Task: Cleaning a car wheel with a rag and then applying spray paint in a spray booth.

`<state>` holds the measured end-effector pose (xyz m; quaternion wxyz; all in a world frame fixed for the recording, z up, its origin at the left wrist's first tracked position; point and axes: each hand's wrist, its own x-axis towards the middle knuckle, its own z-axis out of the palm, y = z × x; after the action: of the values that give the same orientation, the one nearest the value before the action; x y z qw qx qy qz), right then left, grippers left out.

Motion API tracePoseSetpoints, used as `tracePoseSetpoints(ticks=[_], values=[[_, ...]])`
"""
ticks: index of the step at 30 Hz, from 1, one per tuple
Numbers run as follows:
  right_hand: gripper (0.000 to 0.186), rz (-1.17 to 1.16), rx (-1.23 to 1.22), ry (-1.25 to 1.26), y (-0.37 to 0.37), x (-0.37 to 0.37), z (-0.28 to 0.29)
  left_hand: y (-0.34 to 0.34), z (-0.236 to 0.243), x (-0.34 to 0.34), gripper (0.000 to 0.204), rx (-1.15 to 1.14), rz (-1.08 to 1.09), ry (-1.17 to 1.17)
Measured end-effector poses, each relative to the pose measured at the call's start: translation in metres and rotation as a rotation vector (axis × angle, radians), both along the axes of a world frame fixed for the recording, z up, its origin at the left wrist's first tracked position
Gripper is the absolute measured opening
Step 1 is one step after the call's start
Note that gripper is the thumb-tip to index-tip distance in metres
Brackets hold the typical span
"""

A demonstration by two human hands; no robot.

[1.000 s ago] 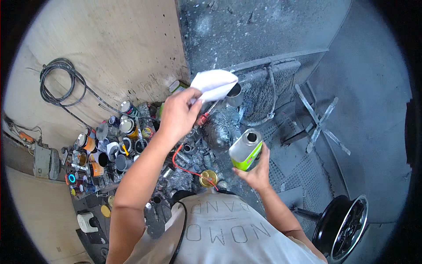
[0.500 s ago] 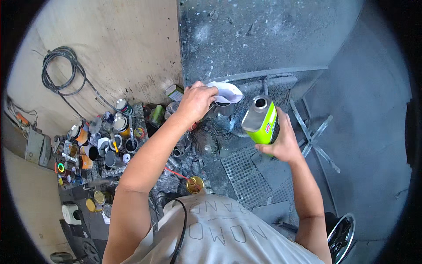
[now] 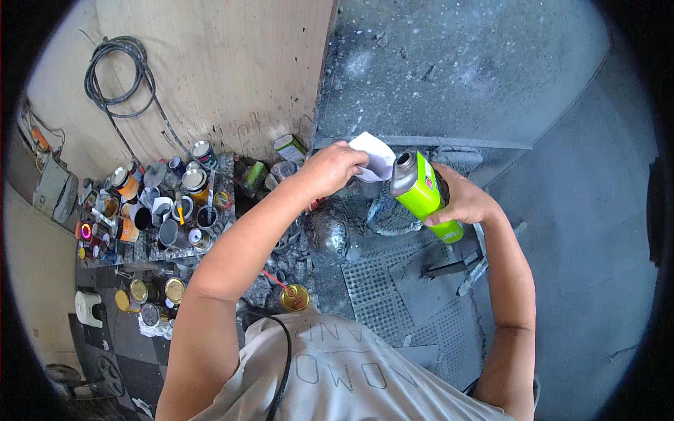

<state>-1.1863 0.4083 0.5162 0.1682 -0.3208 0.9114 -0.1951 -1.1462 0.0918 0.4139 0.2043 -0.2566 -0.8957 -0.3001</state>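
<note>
Pinched in my left hand is a white paper cone, its wide mouth facing up. Part of a grey cup shows just beneath the cone; whether the two touch is hidden. My right hand wraps round the side of a green rectangular metal can. That can leans to the left, its uncapped round spout close to the cone's right edge but apart from it. No liquid is visible coming out.
At left, a cluttered bench carries several paint tins and cups. A coiled black hose hangs on the wall. A gold-coloured tin is close to my shirt. A perforated mat covers part of the floor, and a white stool stands at lower left.
My right hand has tipped the can further left, bringing its spout near the paper cone. The cone is tilted more upright in my left hand. The whole view has shifted slightly.
</note>
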Motion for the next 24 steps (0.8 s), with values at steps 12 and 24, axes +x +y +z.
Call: tracePoseSetpoints(ticks=[12,24], values=[[0.134,0.037,0.199,0.028,-0.006,-0.027,0.007,0.003,-0.006,-0.001,0.01,0.022,-0.008,-0.011],[0.135,0.074,0.326,0.136,-0.012,-0.028,0.017,0.005,-0.003,0.002,0.01,0.025,0.011,-0.048]])
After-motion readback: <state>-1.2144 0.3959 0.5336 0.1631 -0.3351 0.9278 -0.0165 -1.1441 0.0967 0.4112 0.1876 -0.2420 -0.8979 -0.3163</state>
